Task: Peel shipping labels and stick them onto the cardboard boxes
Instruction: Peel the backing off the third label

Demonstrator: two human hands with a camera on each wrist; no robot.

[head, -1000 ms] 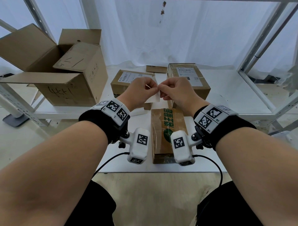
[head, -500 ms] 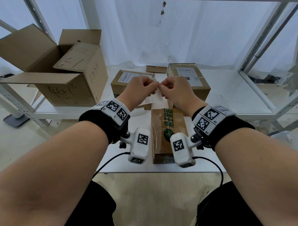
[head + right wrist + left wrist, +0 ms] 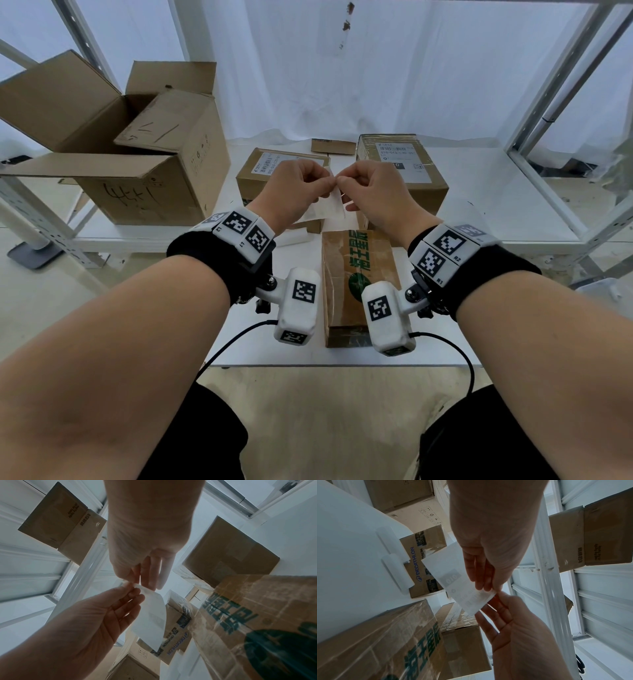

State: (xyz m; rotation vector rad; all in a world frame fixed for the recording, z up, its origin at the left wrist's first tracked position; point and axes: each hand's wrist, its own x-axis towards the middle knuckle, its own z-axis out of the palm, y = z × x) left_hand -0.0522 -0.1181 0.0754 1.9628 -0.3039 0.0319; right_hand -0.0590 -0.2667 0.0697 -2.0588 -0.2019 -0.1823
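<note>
A white shipping label sheet (image 3: 331, 205) hangs in the air between my hands, above the boxes. My left hand (image 3: 320, 183) pinches its top edge, and my right hand (image 3: 344, 183) pinches the same corner right beside it. In the left wrist view the label (image 3: 453, 578) shows faint print through the paper. My left hand (image 3: 485, 586) holds it from above, and the right hand (image 3: 498, 596) meets it at the corner. Below lies a taped brown box with green print (image 3: 359, 274) with no label on top.
Two labelled boxes stand behind: a Decathlon box (image 3: 274, 168) and a taller one (image 3: 400, 161). A large open carton (image 3: 137, 147) sits on the left shelf. A small cardboard piece (image 3: 333, 146) lies at the back. White backing strips (image 3: 395, 572) lie on the white table (image 3: 496, 192).
Both hands have stayed above the boxes. Their fingertips have drawn closer at the sheet's top corner, and the sheet hangs more tilted.
</note>
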